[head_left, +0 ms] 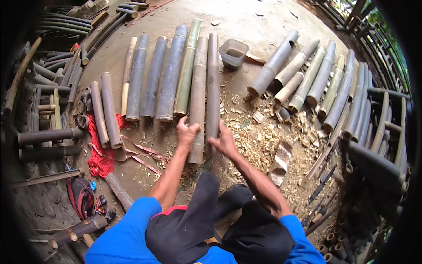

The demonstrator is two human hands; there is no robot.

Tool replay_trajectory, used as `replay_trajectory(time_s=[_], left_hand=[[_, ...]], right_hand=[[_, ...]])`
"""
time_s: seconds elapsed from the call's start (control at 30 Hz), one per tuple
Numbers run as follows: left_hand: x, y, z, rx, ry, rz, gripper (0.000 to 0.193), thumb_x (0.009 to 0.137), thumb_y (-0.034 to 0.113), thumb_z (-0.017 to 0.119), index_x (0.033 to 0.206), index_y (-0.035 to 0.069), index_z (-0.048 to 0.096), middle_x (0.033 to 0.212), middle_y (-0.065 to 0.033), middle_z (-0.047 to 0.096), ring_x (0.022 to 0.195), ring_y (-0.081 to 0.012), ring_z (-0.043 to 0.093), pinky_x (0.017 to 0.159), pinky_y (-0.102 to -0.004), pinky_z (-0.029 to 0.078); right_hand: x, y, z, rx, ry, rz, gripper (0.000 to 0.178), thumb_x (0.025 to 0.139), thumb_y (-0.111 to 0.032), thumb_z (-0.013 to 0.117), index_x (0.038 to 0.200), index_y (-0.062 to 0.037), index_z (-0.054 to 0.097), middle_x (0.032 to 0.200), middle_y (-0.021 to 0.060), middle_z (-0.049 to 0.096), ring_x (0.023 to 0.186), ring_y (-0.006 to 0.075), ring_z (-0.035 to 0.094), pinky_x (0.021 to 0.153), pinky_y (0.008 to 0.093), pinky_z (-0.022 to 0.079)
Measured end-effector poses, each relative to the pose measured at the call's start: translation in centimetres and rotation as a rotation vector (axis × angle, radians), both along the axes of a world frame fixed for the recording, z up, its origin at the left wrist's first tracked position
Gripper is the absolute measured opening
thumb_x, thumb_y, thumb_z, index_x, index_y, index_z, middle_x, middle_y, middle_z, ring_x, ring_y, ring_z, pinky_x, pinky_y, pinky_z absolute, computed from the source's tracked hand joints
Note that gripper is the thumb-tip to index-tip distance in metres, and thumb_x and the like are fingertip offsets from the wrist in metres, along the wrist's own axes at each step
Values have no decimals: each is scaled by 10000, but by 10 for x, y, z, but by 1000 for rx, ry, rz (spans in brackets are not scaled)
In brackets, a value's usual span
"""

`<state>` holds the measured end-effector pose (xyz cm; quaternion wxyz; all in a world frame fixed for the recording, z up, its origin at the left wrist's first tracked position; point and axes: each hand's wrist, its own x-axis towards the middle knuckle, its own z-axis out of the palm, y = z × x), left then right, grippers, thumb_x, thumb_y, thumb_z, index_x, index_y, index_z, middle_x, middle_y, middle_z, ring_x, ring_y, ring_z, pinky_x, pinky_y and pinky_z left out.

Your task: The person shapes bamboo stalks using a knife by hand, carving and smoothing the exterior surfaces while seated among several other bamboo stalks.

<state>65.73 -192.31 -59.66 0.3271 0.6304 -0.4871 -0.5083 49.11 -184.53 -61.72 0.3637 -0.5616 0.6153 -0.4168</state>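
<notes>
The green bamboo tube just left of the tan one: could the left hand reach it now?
Probably yes: the near end of the green tube lies just past the left hand, with nothing visibly between. That hand touches the tan tube, though, so it would likely have to move off first.

The floor (259,23) is dusty and grey-brown, palest at its far edge, where daylight washes it nearly white. Pale wood chips (252,147) litter it right of the middle, thinning toward the far edge. Along the floor's left edge stands a rough rack (50,137) of dark poles; a similar frame (378,166) lines the right edge. Green poles (63,25) lie stacked at the far left corner. Past the far right corner, a dark pole fence (372,38) stands before green leaves (402,50).
</notes>
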Motion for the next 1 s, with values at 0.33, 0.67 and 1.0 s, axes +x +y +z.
replay_trajectory(time_s=[0.33,0.67,1.0], left_hand=[[-31,-10,49,202,699,-117,517,834,187,809,1229,-41,565,962,-131,701,803,-204,706,687,-333,633],[-143,43,75,381,1001,-182,725,744,227,902,1306,-21,517,1185,-146,635,1149,-272,587,1074,-441,477],[-109,199,79,907,1012,-179,353,854,68,803,1174,51,652,1052,-90,682,1069,-268,657,996,-583,542]], right_hand=[[-46,73,107,-73,164,-249,537,956,-182,676,1408,64,520,1334,317,581,1244,448,575,1080,480,447],[-76,293,28,688,525,-555,1001,854,-499,774,1541,67,315,1397,343,525,1289,472,531,1082,516,425],[-69,314,9,320,406,-639,783,811,-336,811,1421,57,515,1408,314,534,1342,483,463,1144,533,337]])
